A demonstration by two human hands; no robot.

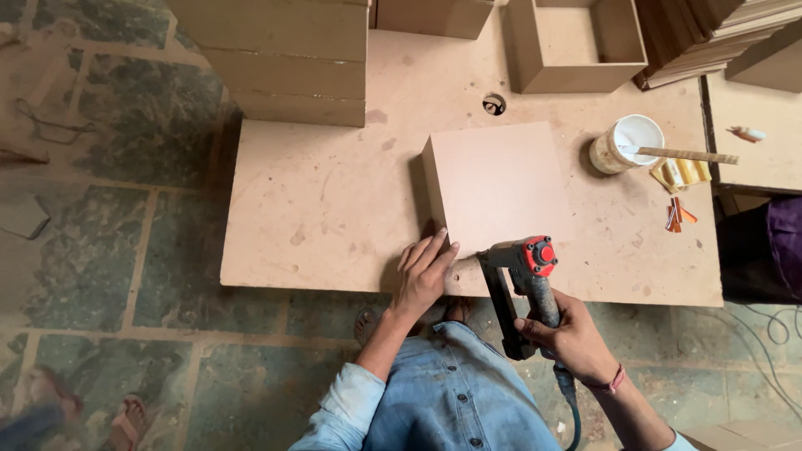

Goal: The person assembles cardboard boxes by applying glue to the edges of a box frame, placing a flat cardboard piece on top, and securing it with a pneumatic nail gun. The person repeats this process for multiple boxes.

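Observation:
A closed brown fibreboard box point(498, 184) lies flat side up on the low worktable point(317, 209). My left hand point(424, 274) rests with spread fingers on the box's near left corner, holding it down. My right hand point(568, 334) grips the handle of a black pneumatic nail gun point(520, 276) with a red cap. The gun's nose sits against the near edge of the box. Its hose runs down past my right wrist.
Stacked boards point(288, 58) and an open box point(576, 42) stand at the table's back. A white glue pot point(625, 144) with a stick is at the right, with small yellow and orange pieces point(681, 188) beside it. A hole point(494, 104) pierces the tabletop. Another person's foot point(125, 418) shows at lower left.

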